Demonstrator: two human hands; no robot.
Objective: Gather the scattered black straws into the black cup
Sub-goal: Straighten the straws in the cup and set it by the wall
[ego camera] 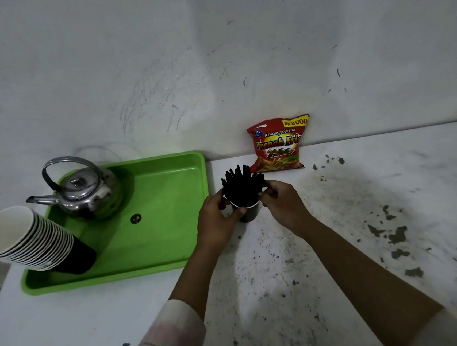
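The cup is partly hidden by the left hand and right hand; its inside is hidden by straws. Both elbows are cut off below.

view: single head-worn wide-angle | facing: forward and down onto the bench, wall behind | range: close, both hands near frame centre, forearms entering from bottom edge | coverage: green tray left of the hands, snack bag just beyond them | overlap: none, one view only
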